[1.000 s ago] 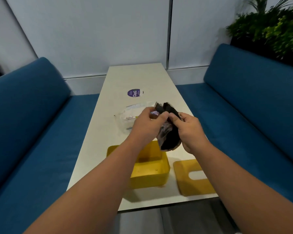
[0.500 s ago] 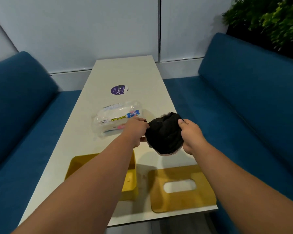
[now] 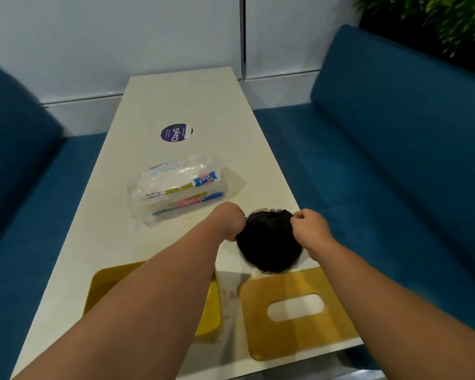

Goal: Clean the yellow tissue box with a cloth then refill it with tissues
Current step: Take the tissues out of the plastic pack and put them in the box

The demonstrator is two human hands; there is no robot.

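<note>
Black cloth (image 3: 269, 242) now stretched wider, left hand (image 3: 231, 223) and right hand (image 3: 309, 229) fingers clamped on its edges

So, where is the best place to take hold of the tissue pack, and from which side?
Grip the tissue pack across its two long sides, coming from above. It lies flat on the table, its top is free, and the soft plastic wrap probably gives under the fingers.

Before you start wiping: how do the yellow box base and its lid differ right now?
The yellow box base is an open tray with raised walls; the lid is a flat panel with a rounded slot. The base lies mostly hidden under the left forearm; the lid shows almost fully. The base looks brighter yellow, the lid duller, more mustard. Both lie apart on the white table, near its front edge.
</note>
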